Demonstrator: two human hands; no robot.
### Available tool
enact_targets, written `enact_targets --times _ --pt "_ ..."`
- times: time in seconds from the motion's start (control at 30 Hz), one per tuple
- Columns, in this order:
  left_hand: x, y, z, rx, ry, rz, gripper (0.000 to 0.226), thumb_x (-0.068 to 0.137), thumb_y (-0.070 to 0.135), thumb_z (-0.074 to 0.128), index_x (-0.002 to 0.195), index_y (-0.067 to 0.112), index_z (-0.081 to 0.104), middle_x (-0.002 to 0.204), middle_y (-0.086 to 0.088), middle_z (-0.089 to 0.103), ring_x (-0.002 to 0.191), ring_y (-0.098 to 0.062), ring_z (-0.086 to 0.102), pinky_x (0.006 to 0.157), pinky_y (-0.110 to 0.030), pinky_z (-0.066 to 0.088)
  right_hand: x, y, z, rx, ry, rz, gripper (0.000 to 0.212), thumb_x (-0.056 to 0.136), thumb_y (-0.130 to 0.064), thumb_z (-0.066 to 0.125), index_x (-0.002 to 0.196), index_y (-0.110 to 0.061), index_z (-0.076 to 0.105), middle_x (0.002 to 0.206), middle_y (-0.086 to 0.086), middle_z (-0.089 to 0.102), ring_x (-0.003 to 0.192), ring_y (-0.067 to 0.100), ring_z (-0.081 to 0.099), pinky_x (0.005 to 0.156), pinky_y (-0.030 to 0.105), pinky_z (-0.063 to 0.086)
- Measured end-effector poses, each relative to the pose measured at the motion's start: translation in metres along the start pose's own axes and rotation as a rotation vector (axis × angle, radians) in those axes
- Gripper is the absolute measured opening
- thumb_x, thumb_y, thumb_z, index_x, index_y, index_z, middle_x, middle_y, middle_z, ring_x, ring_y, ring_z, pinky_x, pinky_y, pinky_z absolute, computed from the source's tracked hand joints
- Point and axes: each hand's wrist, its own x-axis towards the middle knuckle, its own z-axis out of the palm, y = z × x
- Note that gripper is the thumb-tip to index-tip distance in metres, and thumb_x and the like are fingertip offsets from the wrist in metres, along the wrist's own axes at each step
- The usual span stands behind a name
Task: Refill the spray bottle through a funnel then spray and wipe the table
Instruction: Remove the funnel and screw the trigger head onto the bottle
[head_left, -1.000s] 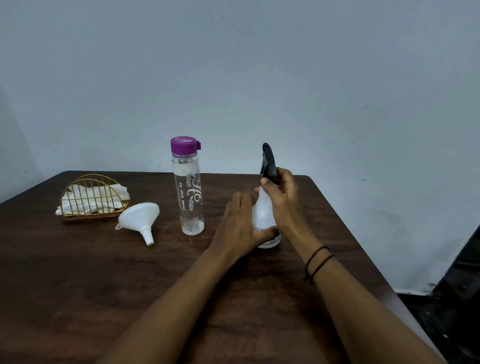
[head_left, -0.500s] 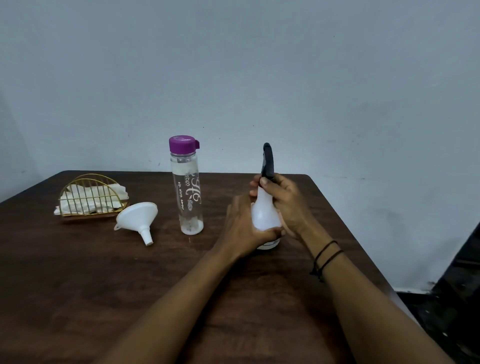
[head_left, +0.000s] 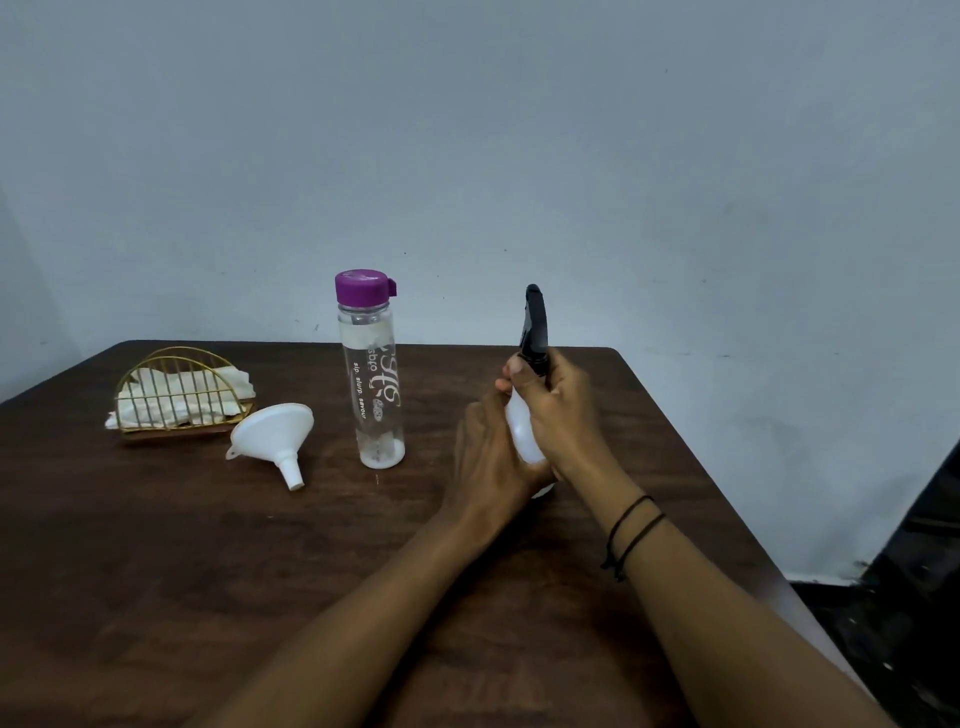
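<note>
Spray bottle (head_left: 521, 431) gripped by both hands: left (head_left: 485, 462) around body, right (head_left: 558, 410) around neck.

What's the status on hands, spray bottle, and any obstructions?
Left hand grips spray bottle body; right hand grips its black head. Head still on. Funnel lies aside, nothing obstructing.

Bare forearms, no sleeves, two thin black cords (head_left: 631, 530) — right wrist
</note>
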Motion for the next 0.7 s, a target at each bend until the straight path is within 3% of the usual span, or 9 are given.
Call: enact_targets --times 0.1,0.17,0.3,0.4,0.57,0.7 --pt "0.004 -0.001 -0.006 -0.04 -0.054 0.023 0.046 0.071 0.043 0.075 0.108 0.024 0.054 0.097 0.009 0.061 0.091 -0.009 0.06 0.078 -0.036 0.053 0.0 -0.007 -0.009 0.069 -0.075 0.065 0.02 0.092 -0.021 0.07 0.099 -0.003 0.067 0.086 0.006 0.074 0.089 0.026 0.074 0.089 0.043 0.057" --pt "0.005 -0.005 -0.015 -0.139 -0.188 -0.009 0.054 0.065 0.048 0.083 0.108 0.031 0.055 0.1 0.014 0.062 0.096 -0.005 0.06 0.083 -0.039 0.053 0.001 -0.013 -0.015 0.148 -0.118 0.125 0.019 0.088 -0.017 0.074 0.097 -0.002 0.067 0.086 0.011 0.071 0.079 0.026 0.072 0.081 0.043 0.058" --pt "0.003 -0.016 -0.024 -0.353 -0.435 -0.119 0.094 0.06 0.047 0.089 0.138 0.042 0.035 0.129 0.019 0.055 0.118 -0.001 0.055 0.098 -0.038 0.051 0.004 -0.025 -0.025 0.094 -0.278 0.166 0.024 0.076 -0.026 0.082 0.072 -0.012 0.063 0.071 0.013 0.062 0.063 0.025 0.061 0.072 0.041 0.053" --pt "0.001 -0.016 -0.022 -0.344 -0.457 -0.142 0.113 0.058 0.051 0.091 0.146 0.043 0.021 0.139 0.018 0.047 0.127 -0.004 0.049 0.102 -0.038 0.049 0.001 -0.034 -0.029 0.09 -0.371 0.208 0.022 0.082 -0.022 0.077 0.066 -0.013 0.065 0.066 0.006 0.066 0.064 0.024 0.058 0.073 0.041 0.052" --pt "-0.006 0.003 -0.015 -0.303 -0.316 -0.095 0.072 0.063 0.033 0.089 0.12 0.041 0.046 0.114 0.012 0.062 0.104 -0.003 0.061 0.087 -0.035 0.056 -0.005 -0.033 -0.017 0.046 -0.092 0.196 0.03 0.086 -0.014 0.072 0.06 -0.014 0.057 0.058 0.006 0.061 0.051 0.019 0.057 0.061 0.033 0.051" --pt "-0.011 0.013 -0.011 -0.219 -0.214 -0.118 0.058 0.064 0.032 0.088 0.112 0.026 0.053 0.106 0.011 0.062 0.1 -0.005 0.062 0.08 -0.026 0.053 -0.004 -0.03 -0.01 0.015 0.029 0.173 0.033 0.087 -0.009 0.069 0.058 -0.012 0.054 0.054 0.005 0.059 0.046 0.018 0.056 0.058 0.031 0.05"
